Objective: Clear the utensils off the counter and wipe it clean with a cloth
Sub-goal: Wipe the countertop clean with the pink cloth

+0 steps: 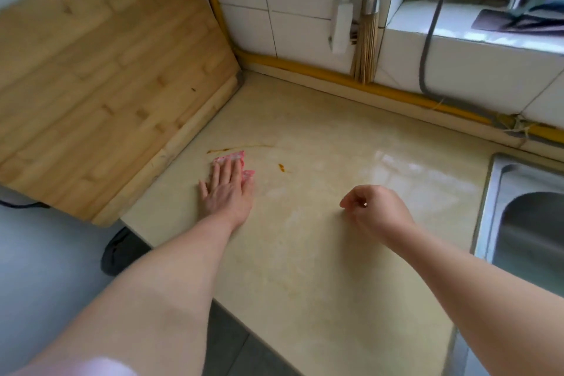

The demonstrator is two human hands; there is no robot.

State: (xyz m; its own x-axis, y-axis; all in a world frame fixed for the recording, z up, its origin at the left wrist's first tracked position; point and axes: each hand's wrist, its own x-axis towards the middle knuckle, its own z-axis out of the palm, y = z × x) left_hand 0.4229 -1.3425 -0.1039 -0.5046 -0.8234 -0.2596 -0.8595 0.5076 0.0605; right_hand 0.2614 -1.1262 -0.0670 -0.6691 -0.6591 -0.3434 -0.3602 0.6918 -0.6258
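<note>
Under the left hand, whose fingers lie straight and close together, a pink cloth is pressed flat on the counter. Most of it is hidden, with only its edges showing past the fingertips. Just beyond them runs an orange smear. To their right, the right hand hovers with loosely curled fingers, holding nothing visible, its fingertips partly tucked from sight.

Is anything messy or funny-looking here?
Yes. An orange-brown streak lies on the counter just beyond the pink cloth pressed under the left hand, and a smaller spot sits to the cloth's right. They look like spilled sauce, not yet wiped.
</note>
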